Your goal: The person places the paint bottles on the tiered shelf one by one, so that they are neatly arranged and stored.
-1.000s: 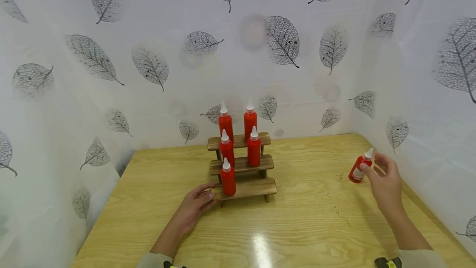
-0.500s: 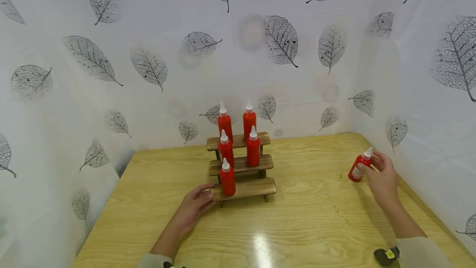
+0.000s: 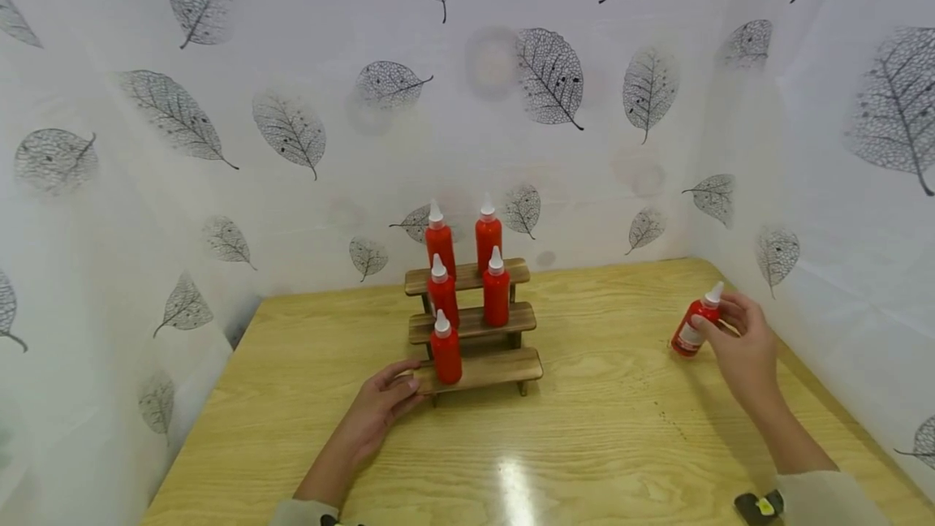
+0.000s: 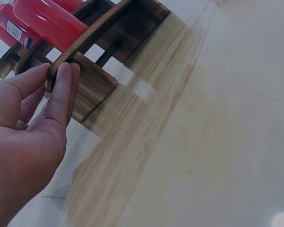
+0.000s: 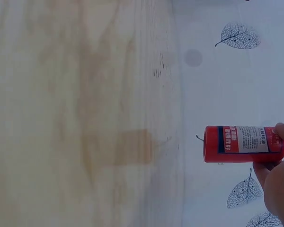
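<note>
On the right, my right hand (image 3: 747,350) pinches a red squeeze bottle (image 3: 689,333) with a white pointed cap between thumb and fingers, the bottle tilted. Its printed label (image 5: 248,140) shows in the right wrist view, with the base clear of the table. My left hand (image 3: 381,403) grips the left end of the bottom step of a three-tier wooden stand (image 3: 497,369); thumb and fingers pinch the board edge (image 4: 61,59) in the left wrist view. Matching red bottles stand upright: one on the bottom step (image 3: 447,357), two on the middle, two on the top.
The stand sits on a wood-grain table (image 3: 584,428). A pale curtain (image 3: 351,6) printed with leaves closes off the back and both sides. A dark strap with a yellow mark (image 3: 760,506) is at my right wrist.
The right hand has moved slightly left with the bottle, which has shifted left and tilted more. My left hand has kept its hold on the stand.
</note>
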Demonstrator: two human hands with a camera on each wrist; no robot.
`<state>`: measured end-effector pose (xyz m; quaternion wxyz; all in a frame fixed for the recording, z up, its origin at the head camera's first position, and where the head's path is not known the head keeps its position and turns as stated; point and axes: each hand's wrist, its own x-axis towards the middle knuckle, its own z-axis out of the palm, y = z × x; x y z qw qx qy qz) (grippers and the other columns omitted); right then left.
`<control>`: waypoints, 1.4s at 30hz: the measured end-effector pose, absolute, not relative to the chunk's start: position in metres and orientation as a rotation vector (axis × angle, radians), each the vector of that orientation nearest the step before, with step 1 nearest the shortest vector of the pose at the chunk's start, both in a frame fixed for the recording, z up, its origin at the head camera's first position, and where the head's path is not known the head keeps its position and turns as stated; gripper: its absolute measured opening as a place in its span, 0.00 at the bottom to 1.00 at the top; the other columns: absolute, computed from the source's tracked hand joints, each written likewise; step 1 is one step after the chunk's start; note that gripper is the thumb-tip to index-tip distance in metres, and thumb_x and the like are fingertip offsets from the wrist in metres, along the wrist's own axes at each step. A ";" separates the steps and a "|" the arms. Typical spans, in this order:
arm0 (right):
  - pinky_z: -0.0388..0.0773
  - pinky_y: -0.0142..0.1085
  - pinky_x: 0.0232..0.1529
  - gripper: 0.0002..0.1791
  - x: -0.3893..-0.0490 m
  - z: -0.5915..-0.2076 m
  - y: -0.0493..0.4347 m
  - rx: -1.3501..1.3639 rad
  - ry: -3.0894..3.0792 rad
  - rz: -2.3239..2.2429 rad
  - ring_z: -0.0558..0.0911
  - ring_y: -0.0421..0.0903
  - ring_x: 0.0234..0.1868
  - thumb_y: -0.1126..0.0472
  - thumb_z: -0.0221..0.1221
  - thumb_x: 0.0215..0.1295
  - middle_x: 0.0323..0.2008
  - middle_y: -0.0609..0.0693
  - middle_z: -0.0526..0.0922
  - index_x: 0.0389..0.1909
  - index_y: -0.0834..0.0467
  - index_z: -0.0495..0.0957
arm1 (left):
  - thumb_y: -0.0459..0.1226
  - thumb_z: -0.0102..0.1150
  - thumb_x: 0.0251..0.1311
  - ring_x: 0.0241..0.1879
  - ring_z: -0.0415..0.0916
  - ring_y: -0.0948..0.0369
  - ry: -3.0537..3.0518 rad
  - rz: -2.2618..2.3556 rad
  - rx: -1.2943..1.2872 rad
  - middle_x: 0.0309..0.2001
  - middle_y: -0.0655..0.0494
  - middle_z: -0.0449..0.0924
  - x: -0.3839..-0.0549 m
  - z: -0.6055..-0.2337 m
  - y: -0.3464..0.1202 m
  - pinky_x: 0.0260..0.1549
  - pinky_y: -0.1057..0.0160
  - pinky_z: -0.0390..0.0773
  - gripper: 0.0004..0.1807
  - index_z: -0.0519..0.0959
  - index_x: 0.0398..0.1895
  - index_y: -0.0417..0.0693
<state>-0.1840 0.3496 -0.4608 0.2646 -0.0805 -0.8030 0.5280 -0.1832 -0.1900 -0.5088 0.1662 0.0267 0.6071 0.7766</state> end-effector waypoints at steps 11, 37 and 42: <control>0.79 0.14 0.46 0.29 -0.173 -0.445 0.312 -0.173 -2.021 1.596 0.80 0.28 0.48 0.71 0.69 0.60 0.48 0.35 0.80 0.60 0.55 0.71 | 0.31 0.56 0.72 0.46 0.81 0.63 1.742 2.197 0.080 0.45 0.56 0.78 -0.185 -0.508 -0.189 0.58 0.62 0.83 0.28 0.63 0.71 0.33; 0.82 0.21 0.51 0.27 -0.174 -0.421 0.236 0.185 -1.996 1.592 0.81 0.32 0.53 0.75 0.66 0.62 0.50 0.40 0.80 0.61 0.68 0.68 | 0.31 0.55 0.72 0.45 0.80 0.64 1.722 2.206 0.102 0.44 0.56 0.78 -0.182 -0.506 -0.189 0.57 0.62 0.83 0.28 0.62 0.71 0.32; 0.83 0.23 0.52 0.27 -0.174 -0.415 0.222 0.250 -2.019 1.609 0.82 0.32 0.53 0.73 0.65 0.63 0.52 0.42 0.79 0.61 0.67 0.68 | 0.30 0.55 0.71 0.46 0.81 0.63 1.730 2.213 0.084 0.45 0.55 0.78 -0.181 -0.507 -0.190 0.58 0.62 0.83 0.28 0.62 0.71 0.31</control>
